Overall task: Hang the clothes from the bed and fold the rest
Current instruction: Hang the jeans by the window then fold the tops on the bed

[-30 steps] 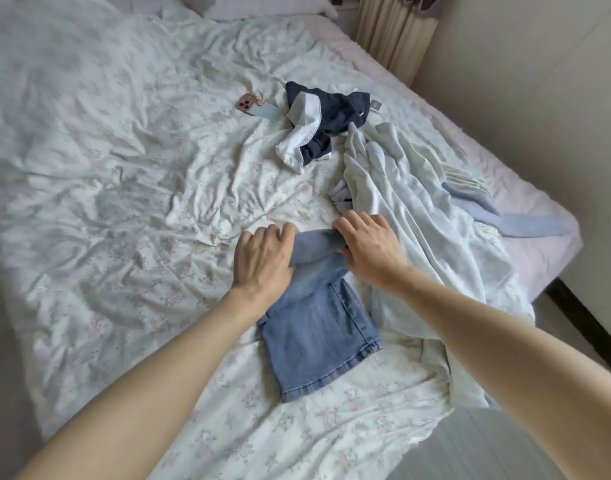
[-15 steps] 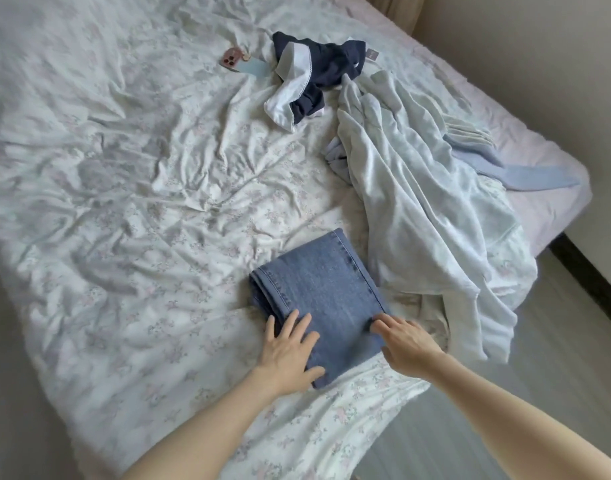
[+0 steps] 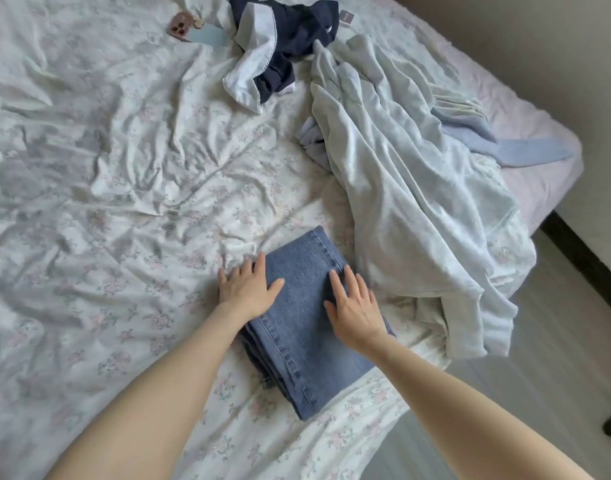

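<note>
Folded jeans [image 3: 306, 320] near bed's [image 3: 89, 202] front edge, crumpled garment [image 3: 401, 188] right, phone [image 3: 180, 27] far behind.

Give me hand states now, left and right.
Left hand: open, flat on the folded jeans, gripping nothing.
Right hand: open, flat on the jeans, gripping nothing.

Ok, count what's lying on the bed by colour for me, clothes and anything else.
Blue denim: 1, the folded jeans
Navy and white: 1, crumpled garment
Pale grey-green: 1, large garment
Light blue: 1, garment partly hidden beneath it
Pink: 1, phone
Total: 5
</note>
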The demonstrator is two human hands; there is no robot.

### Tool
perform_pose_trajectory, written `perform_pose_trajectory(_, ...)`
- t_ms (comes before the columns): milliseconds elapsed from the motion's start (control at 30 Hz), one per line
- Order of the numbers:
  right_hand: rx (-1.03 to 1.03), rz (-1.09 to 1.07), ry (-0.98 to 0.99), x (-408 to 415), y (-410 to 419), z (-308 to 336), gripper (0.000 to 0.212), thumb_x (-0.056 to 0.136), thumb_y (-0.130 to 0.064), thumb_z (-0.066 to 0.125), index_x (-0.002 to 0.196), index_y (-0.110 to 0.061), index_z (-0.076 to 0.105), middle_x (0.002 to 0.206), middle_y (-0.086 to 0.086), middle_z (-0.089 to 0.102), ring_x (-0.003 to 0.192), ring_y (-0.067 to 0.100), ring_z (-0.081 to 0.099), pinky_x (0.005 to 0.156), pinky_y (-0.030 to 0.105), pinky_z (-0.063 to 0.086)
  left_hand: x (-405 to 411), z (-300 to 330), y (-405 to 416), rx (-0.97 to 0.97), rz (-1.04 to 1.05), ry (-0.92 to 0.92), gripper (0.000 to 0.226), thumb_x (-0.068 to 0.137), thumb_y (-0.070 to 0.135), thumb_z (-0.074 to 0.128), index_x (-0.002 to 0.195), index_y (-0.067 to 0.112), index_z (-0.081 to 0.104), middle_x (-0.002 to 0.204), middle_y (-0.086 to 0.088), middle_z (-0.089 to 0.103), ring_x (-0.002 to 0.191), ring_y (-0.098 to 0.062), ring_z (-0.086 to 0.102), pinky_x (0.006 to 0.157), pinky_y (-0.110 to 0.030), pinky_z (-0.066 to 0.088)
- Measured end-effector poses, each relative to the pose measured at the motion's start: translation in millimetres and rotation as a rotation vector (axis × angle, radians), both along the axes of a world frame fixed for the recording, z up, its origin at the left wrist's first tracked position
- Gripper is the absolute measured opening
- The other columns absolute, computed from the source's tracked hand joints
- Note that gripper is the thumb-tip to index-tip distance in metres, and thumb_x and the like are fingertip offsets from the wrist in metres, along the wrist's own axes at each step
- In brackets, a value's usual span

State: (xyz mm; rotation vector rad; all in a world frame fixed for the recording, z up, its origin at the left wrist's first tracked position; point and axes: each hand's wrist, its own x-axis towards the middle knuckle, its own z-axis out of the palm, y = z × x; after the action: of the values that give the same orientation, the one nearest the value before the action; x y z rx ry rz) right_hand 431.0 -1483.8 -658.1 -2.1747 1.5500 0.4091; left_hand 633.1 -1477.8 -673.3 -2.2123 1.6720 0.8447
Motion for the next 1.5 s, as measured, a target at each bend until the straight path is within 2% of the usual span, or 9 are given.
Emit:
perform_pose_trajectory(200,0.067,-0.119,-0.217,17,-45,-10,0.068,0.098,-0.034,0.037,0.149,-0.01,-0.001,0.154,0.01,0.017,0.138,0.029,0.025,0.11,0.035,0.023,8,-17,-13,-0.107,0.117,0.111,0.072,0.086,0.064,0.043,0.134,0.011,0.035,0.129,-0.009,0.05,0.115,-0.029,0.051,0.086,-0.037,0.042)
perform_pose_trajectory(433,0.368,-0.38,-0.481,21,-75,-13,0.093,0.082,-0.037,0.068,0.149,-0.013,0.008,0.143,0.003,0.041,0.131,0.021,0.04,0.11,0.03,0.029,16,-6,1,-0.37,-0.04,0.185,0.046,0.091,0.048,0.049,0.119,0.013,0.041,0.066,0.006,0.051,0.051,-0.011,0.044,0.051,-0.027,0.029)
perform_pose_trajectory(567,0.504,-0.431,-0.606,19,-79,0,0.045,0.075,-0.021,0.077,0.112,-0.02,0.051,0.104,-0.005,0.064,0.093,0.006,0.062,0.098,0.039,0.046,18,1,17,-0.428,-0.018,0.244,0.049,0.09,0.053,0.047,0.124,0.019,0.041,0.104,0.001,0.066,0.062,-0.014,0.056,0.062,-0.026,0.042)
perform_pose_trajectory(700,0.236,-0.186,-0.38,9,-60,14,0.042,0.085,-0.035,0.065,0.108,-0.012,0.038,0.094,-0.001,0.054,0.085,0.022,0.053,0.071,0.03,0.038,22,8,33,-0.324,0.007,0.154,0.058,0.09,0.063,0.035,0.133,0.024,0.036,0.121,0.004,0.06,0.081,-0.015,0.059,0.063,-0.025,0.041)
perform_pose_trajectory(933,0.007,-0.186,-0.582,-5,-22,50,0.042,0.087,-0.034,0.061,0.117,-0.013,0.038,0.098,-0.002,0.059,0.09,0.025,0.058,0.071,0.032,0.041,-2,51,62,-0.737,-0.077,-0.053,0.044,0.068,0.042,0.076,0.076,0.003,0.057,0.045,0.004,0.046,0.03,-0.01,0.04,0.03,-0.015,0.027)
perform_pose_trajectory(1100,0.091,-0.158,-0.81,-11,-28,118,0.058,0.074,-0.022,0.076,0.118,-0.028,0.039,0.095,-0.021,0.059,0.085,-0.013,0.055,0.073,0.004,0.04,-2,123,71,-0.995,-0.231,-0.169,0.042,0.061,0.041,0.08,0.065,0.006,0.058,0.041,0.004,0.043,0.03,-0.008,0.041,0.028,-0.014,0.028)
perform_pose_trajectory(1200,0.163,-0.105,-0.918,-11,-30,166,0.045,0.07,-0.013,0.08,0.102,-0.023,0.05,0.091,-0.003,0.065,0.086,0.01,0.062,0.078,0.028,0.049,1,174,79,-1.098,-0.284,-0.254,0.039,0.065,0.041,0.078,0.063,0.008,0.057,0.047,0.002,0.047,0.036,-0.012,0.048,0.031,-0.019,0.035)
perform_pose_trajectory(1367,0.376,0.29,-0.7,-11,-23,279,0.037,0.075,-0.018,0.076,0.104,-0.021,0.054,0.092,-0.001,0.06,0.077,0.008,0.058,0.067,0.019,0.049,0,264,126,-1.184,-0.275,-0.472,0.035,0.066,0.04,0.078,0.062,0.012,0.058,0.052,0.001,0.05,0.041,-0.016,0.052,0.037,-0.023,0.04)
perform_pose_trajectory(1500,-0.032,0.636,-0.343,15,18,345,0.047,0.073,-0.045,0.07,0.112,-0.023,0.053,0.101,-0.003,0.059,0.088,0.016,0.056,0.068,0.025,0.043,-6,321,177,-1.181,-0.192,-0.589,0.037,0.06,0.039,0.084,0.064,0.011,0.06,0.053,0.002,0.054,0.043,-0.017,0.055,0.038,-0.023,0.041)
